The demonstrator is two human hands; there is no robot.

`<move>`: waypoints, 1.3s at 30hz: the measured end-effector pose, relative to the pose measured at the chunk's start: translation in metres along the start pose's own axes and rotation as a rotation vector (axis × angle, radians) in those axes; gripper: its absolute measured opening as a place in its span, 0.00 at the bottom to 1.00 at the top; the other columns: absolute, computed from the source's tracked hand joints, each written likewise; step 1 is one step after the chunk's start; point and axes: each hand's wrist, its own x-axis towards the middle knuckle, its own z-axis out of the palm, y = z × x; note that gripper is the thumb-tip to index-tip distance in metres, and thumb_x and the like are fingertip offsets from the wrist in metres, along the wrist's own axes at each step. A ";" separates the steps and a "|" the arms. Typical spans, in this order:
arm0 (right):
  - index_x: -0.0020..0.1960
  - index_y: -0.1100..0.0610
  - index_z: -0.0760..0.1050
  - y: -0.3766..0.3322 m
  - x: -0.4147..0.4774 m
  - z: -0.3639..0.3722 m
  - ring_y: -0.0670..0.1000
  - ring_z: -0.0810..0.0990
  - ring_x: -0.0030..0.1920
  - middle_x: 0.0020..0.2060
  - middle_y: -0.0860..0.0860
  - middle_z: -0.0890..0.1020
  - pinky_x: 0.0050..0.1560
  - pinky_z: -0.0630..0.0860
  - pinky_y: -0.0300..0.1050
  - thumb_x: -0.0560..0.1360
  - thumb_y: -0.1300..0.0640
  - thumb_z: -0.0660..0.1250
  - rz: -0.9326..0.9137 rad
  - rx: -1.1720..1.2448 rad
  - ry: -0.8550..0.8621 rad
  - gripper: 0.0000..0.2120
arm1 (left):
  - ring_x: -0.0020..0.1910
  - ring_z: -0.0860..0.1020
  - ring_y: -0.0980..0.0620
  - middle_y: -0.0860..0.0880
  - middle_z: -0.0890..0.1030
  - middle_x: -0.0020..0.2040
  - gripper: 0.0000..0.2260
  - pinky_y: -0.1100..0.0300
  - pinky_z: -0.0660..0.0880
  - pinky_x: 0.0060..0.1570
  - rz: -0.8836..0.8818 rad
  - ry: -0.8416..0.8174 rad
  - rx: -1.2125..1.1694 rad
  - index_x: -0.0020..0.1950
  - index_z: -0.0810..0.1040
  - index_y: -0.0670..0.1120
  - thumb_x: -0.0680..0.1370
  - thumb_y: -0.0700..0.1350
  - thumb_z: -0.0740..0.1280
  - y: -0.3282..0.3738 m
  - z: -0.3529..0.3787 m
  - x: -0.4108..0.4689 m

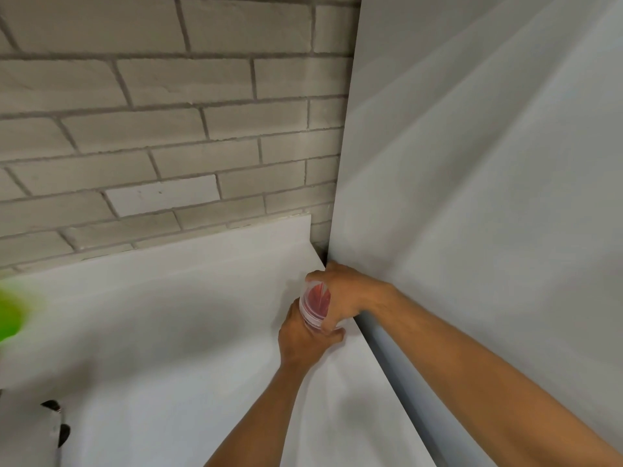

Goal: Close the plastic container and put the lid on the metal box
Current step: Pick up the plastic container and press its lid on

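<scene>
A small clear plastic container [314, 303] with something red inside is held just above the white table, close to the grey panel on the right. My left hand [303, 338] wraps around its body from below and from the left. From the right, my right hand [344, 294] clasps its upper part, fingers curled over the top rim. Whether a lid is on it is hard to tell, since the fingers cover most of it. No metal box is in view.
The white table [168, 332] runs back to a pale brick wall [168, 129]. A tall grey panel [472, 197] closes off the right side. A blurred green object [10, 311] sits at the left edge, and a white and black item [55, 426] lies at the bottom left.
</scene>
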 end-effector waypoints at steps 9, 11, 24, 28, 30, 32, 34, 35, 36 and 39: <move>0.77 0.41 0.66 -0.007 0.006 -0.016 0.56 0.72 0.65 0.66 0.50 0.68 0.56 0.84 0.56 0.56 0.59 0.89 -0.066 -0.119 -0.171 0.56 | 0.63 0.78 0.51 0.55 0.78 0.61 0.41 0.64 0.73 0.62 -0.040 -0.130 -0.055 0.70 0.75 0.53 0.61 0.58 0.86 -0.012 0.006 0.012; 0.76 0.42 0.68 -0.008 0.009 -0.019 0.57 0.72 0.66 0.66 0.50 0.68 0.55 0.84 0.55 0.56 0.62 0.88 -0.098 -0.155 -0.196 0.54 | 0.67 0.75 0.51 0.54 0.76 0.64 0.41 0.68 0.68 0.63 -0.031 -0.175 -0.036 0.73 0.72 0.53 0.64 0.57 0.84 -0.013 0.007 0.014; 0.76 0.45 0.66 -0.014 0.009 -0.004 0.50 0.72 0.49 0.52 0.46 0.68 0.32 0.67 0.41 0.52 0.33 0.81 0.105 -0.129 -0.003 0.55 | 0.57 0.82 0.51 0.56 0.81 0.59 0.42 0.54 0.82 0.59 -0.050 -0.093 -0.138 0.64 0.72 0.62 0.53 0.63 0.84 -0.006 -0.003 0.005; 0.75 0.51 0.67 -0.019 0.006 -0.008 0.52 0.75 0.49 0.52 0.48 0.72 0.37 0.72 0.44 0.53 0.30 0.82 0.150 -0.145 -0.021 0.57 | 0.60 0.81 0.49 0.52 0.81 0.64 0.47 0.49 0.80 0.62 -0.036 -0.103 -0.143 0.69 0.74 0.54 0.53 0.64 0.83 -0.002 -0.006 0.004; 0.79 0.49 0.61 -0.014 0.004 -0.009 0.55 0.76 0.57 0.60 0.51 0.74 0.48 0.79 0.48 0.51 0.31 0.84 0.159 -0.158 -0.046 0.63 | 0.60 0.80 0.51 0.53 0.81 0.62 0.42 0.52 0.80 0.62 -0.009 -0.105 -0.115 0.68 0.73 0.56 0.57 0.60 0.86 0.001 -0.007 0.003; 0.82 0.44 0.55 -0.008 0.000 -0.009 0.56 0.73 0.65 0.67 0.52 0.70 0.57 0.79 0.51 0.50 0.36 0.86 0.118 -0.175 -0.063 0.68 | 0.61 0.80 0.49 0.51 0.81 0.62 0.40 0.52 0.80 0.62 0.028 -0.090 -0.061 0.69 0.74 0.53 0.61 0.57 0.86 0.002 -0.006 0.004; 0.82 0.42 0.57 -0.001 -0.004 -0.007 0.53 0.72 0.64 0.66 0.50 0.69 0.55 0.78 0.47 0.50 0.40 0.86 0.083 -0.134 -0.039 0.67 | 0.60 0.81 0.49 0.49 0.82 0.62 0.41 0.51 0.81 0.60 0.045 -0.072 -0.026 0.70 0.75 0.50 0.61 0.58 0.86 0.004 -0.006 0.004; 0.82 0.41 0.58 0.002 -0.004 -0.006 0.51 0.73 0.61 0.63 0.48 0.70 0.52 0.78 0.45 0.50 0.40 0.85 0.076 -0.119 -0.019 0.65 | 0.60 0.82 0.49 0.50 0.83 0.62 0.42 0.51 0.81 0.60 0.042 -0.075 -0.027 0.70 0.75 0.50 0.60 0.58 0.86 0.004 -0.006 0.004; 0.81 0.41 0.60 0.003 -0.005 -0.005 0.50 0.72 0.58 0.61 0.48 0.70 0.48 0.76 0.44 0.49 0.39 0.84 0.075 -0.114 0.000 0.64 | 0.59 0.82 0.49 0.51 0.82 0.62 0.43 0.51 0.82 0.59 0.037 -0.080 -0.034 0.71 0.75 0.51 0.59 0.59 0.85 0.004 -0.006 0.003; 0.80 0.43 0.62 0.006 -0.006 0.000 0.49 0.71 0.54 0.61 0.49 0.72 0.45 0.74 0.44 0.49 0.36 0.81 0.098 -0.094 0.044 0.63 | 0.56 0.82 0.52 0.55 0.82 0.60 0.45 0.54 0.83 0.56 0.018 -0.067 -0.075 0.69 0.75 0.54 0.56 0.63 0.84 0.003 -0.005 0.001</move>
